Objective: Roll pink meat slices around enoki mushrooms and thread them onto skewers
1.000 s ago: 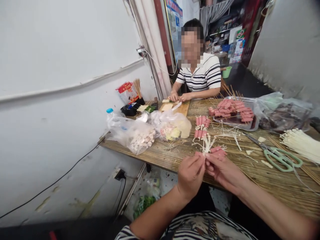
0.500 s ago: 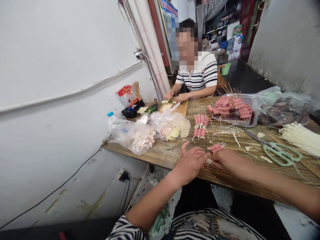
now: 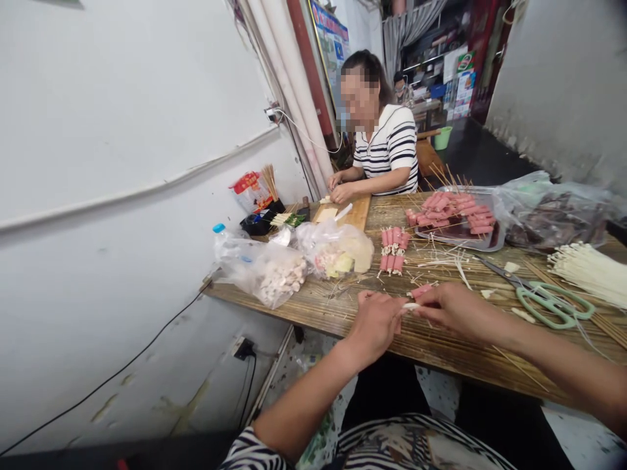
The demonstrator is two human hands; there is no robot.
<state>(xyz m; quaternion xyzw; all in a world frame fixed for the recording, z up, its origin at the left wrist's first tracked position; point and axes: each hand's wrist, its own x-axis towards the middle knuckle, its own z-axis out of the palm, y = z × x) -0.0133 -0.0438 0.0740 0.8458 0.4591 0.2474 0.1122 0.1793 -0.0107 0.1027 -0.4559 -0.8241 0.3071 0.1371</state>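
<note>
Near the front edge of the table (image 3: pixel 313 301), my left hand (image 3: pixel 375 326) and my right hand (image 3: pixel 455 313) meet around a small white bunch of enoki mushrooms (image 3: pixel 410 305). Both hands are closed, my right fingers pinching the right side of the bunch and my left fingertips at its left end. A bit of pink shows by the left fingertips, too small to make out. Just beyond lie a few pink rolls (image 3: pixel 420 291) with enoki ends sticking out, partly hidden by my right hand. Farther back, more pink rolls (image 3: pixel 392 251) sit in stacked rows.
Green-handled scissors (image 3: pixel 548 303), loose enoki (image 3: pixel 588 269) and skewers lie to the right. A metal tray (image 3: pixel 494 243) holds skewered pink rolls beside a bag of dark food (image 3: pixel 553 219). Plastic bags (image 3: pixel 281 277) stand left. Opposite, a co-worker (image 3: pixel 386 150) handles food at a cutting board (image 3: pixel 361 212).
My hands have come down from holding a fanned enoki bunch upright to the tabletop, where the bunch lies sideways. My left fingers have drawn in. The co-worker's head has turned.
</note>
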